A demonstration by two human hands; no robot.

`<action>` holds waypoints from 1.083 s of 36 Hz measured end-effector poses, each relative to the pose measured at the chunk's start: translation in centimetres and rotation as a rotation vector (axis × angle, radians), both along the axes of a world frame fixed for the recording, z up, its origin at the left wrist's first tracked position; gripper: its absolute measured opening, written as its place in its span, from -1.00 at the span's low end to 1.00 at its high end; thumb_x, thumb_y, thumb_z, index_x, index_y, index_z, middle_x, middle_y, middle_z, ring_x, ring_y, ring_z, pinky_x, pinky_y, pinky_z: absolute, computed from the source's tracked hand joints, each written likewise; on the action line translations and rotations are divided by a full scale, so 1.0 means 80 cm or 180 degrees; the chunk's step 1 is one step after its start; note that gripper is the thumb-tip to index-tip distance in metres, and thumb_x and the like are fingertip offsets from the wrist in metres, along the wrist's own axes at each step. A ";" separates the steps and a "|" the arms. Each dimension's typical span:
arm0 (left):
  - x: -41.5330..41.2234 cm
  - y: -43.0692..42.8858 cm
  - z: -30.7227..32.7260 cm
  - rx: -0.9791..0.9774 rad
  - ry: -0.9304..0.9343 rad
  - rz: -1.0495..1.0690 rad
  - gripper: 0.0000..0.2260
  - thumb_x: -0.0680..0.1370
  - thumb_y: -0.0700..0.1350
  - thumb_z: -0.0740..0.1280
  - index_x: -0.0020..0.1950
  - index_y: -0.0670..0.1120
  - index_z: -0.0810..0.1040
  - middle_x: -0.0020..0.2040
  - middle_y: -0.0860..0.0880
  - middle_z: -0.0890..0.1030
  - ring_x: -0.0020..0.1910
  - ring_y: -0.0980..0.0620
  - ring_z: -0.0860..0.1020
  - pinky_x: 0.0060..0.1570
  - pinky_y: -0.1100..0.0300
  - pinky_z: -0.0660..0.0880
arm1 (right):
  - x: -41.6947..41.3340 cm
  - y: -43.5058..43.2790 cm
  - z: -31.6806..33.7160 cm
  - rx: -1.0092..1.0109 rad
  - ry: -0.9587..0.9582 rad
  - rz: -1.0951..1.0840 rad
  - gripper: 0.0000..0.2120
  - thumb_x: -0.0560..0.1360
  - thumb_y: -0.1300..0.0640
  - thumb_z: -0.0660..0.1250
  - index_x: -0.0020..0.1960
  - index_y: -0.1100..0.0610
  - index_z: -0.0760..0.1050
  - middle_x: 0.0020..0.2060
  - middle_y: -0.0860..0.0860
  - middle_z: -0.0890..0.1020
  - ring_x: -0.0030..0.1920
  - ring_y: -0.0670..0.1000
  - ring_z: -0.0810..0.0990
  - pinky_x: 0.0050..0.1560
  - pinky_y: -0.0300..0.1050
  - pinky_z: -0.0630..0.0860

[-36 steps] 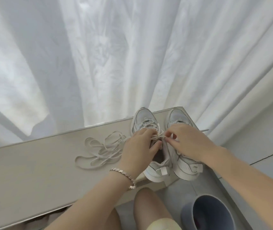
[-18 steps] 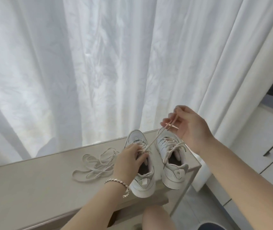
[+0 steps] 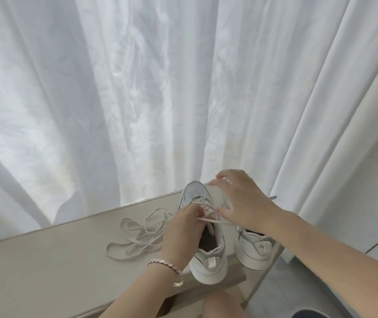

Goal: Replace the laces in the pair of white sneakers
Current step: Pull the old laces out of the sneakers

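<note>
Two white sneakers sit side by side on a beige table point(image 3: 45, 271), toes toward the curtain point(image 3: 137, 88), heels at the near edge. Left sneaker point(image 3: 206, 260) is open at the throat, with lacing bunched over the tongue. Right sneaker point(image 3: 254, 251) is mostly hidden under the right hand; only its heel and rear quarter show.

Left hand point(image 3: 182, 228) has its fingers curled over the left sneaker's collar, pinching a lace point(image 3: 220, 221). The strand runs taut to the right and passes under the right hand.

Right hand point(image 3: 245, 203) hovers over the right sneaker, fingers spread and straight, thumb out. Cannot tell whether the palm touches the strand.

Loose laces point(image 3: 142, 230) lie in a tangled heap on the table, just left of the left sneaker.

There is a chain bracelet point(image 3: 167, 267) on the left wrist and a bare knee point(image 3: 222, 304) below the table edge.
</note>
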State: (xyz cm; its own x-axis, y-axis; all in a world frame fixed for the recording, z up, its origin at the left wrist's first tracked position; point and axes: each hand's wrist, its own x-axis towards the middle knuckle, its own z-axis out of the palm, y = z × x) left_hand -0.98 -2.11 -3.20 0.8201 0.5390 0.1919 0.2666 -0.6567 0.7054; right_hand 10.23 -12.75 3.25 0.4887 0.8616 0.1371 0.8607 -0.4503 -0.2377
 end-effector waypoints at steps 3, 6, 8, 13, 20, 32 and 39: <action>0.007 0.004 0.005 -0.0076 0.0290 -0.0094 -0.89 0.50 -0.25 0.20 -0.09 -0.06 0.45 -0.08 0.05 0.48 -0.01 0.03 0.44 -0.05 0.17 0.38 | -0.020 0.006 -0.010 -0.0095 0.0434 0.0374 -0.74 0.54 -0.02 0.25 0.19 0.01 0.51 0.07 -0.08 0.47 0.21 -0.08 0.37 0.23 -0.19 0.31; 0.006 0.012 0.004 -0.0112 0.0378 -0.0208 -0.82 0.48 -0.30 0.20 -0.03 -0.12 0.54 -0.01 0.01 0.54 0.01 0.05 0.47 -0.01 0.30 0.40 | -0.027 0.011 -0.014 -0.0099 0.0458 0.0281 -0.82 0.55 -0.01 0.23 0.07 0.02 0.53 0.01 -0.07 0.49 0.13 -0.08 0.43 0.10 -0.17 0.39; 0.002 0.015 0.005 -0.0432 0.0140 -0.0151 -0.87 0.51 -0.27 0.25 -0.08 -0.10 0.57 -0.07 0.02 0.59 -0.07 0.12 0.49 -0.15 0.50 0.33 | -0.024 0.012 -0.016 -0.0069 0.0315 0.0206 -0.87 0.54 0.03 0.24 0.03 0.03 0.51 0.02 -0.07 0.50 0.10 -0.06 0.46 0.03 -0.18 0.37; -0.004 0.016 0.011 -0.1407 -0.0216 -0.0134 -0.86 0.56 -0.21 0.28 -0.20 -0.13 0.51 -0.26 0.02 0.57 -0.26 0.19 0.47 -0.23 0.46 0.35 | -0.015 0.008 -0.027 0.0028 0.0327 0.0177 -0.84 0.56 0.03 0.24 0.09 0.04 0.49 0.01 -0.11 0.49 0.05 -0.07 0.49 -0.07 -0.24 0.33; -0.009 0.017 0.026 -0.2199 -0.0401 0.0202 -0.85 0.58 -0.16 0.27 -0.18 -0.08 0.55 -0.27 0.04 0.58 -0.24 0.15 0.52 -0.09 0.21 0.50 | -0.018 0.011 -0.023 0.0654 0.1724 0.0036 -0.73 0.54 0.02 0.27 -0.22 0.20 0.47 -0.32 -0.01 0.52 -0.29 -0.10 0.42 -0.25 -0.32 0.32; -0.018 0.015 0.048 -0.1924 0.0010 -0.0419 -0.72 0.38 0.06 0.22 -0.15 -0.03 0.67 -0.13 0.27 0.64 -0.08 0.44 0.51 -0.11 0.51 0.34 | 0.002 0.002 0.051 0.1501 0.2840 -0.0084 -0.73 0.50 0.14 0.34 -0.33 0.13 0.35 -0.46 -0.01 0.49 -0.37 -0.08 0.52 -0.07 -0.14 0.53; -0.005 0.014 0.055 -0.0747 0.0357 -0.0224 -0.82 0.59 -0.11 0.22 -0.12 0.10 0.57 0.00 0.15 0.57 -0.12 0.27 0.48 -0.19 0.64 0.28 | 0.002 0.005 0.069 0.1801 0.2578 0.0132 -0.71 0.51 0.27 0.30 -0.33 0.12 0.29 -0.49 -0.08 0.33 -0.45 -0.05 0.39 -0.39 -0.33 0.43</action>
State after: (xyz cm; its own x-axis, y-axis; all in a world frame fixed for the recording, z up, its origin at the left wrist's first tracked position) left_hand -1.35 -1.00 1.17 0.8662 0.4990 -0.0259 0.3112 -0.4983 0.8093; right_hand 10.42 -12.31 8.80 0.5875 0.7908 0.1717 0.3555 -0.0617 -0.9326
